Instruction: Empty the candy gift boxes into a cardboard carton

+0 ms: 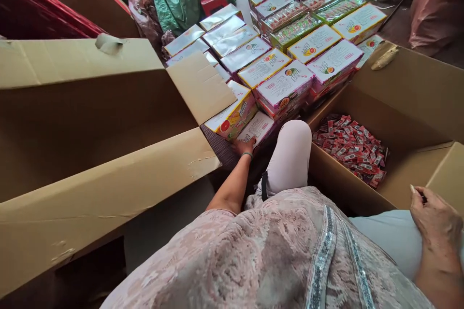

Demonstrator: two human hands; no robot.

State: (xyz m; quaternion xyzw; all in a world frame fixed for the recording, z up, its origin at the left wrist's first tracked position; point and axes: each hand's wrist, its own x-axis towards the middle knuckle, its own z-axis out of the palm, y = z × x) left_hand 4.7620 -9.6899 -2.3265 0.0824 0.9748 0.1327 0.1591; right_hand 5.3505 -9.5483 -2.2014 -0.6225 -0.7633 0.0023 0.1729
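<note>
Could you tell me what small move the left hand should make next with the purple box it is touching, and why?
Probably close the left hand around the purple box and draw it back: the fingers only rest on its near edge, and it lies lowest, beside the orange box.

The left hand [245,146] touches a pink box [258,128] beside stacked boxes [286,84].

I see through one head-worn camera only, looking forward and steeply down over the wearer's lap, close above the open cardboard box [90,120], with stacked cartons [286,53] farther ahead
</note>
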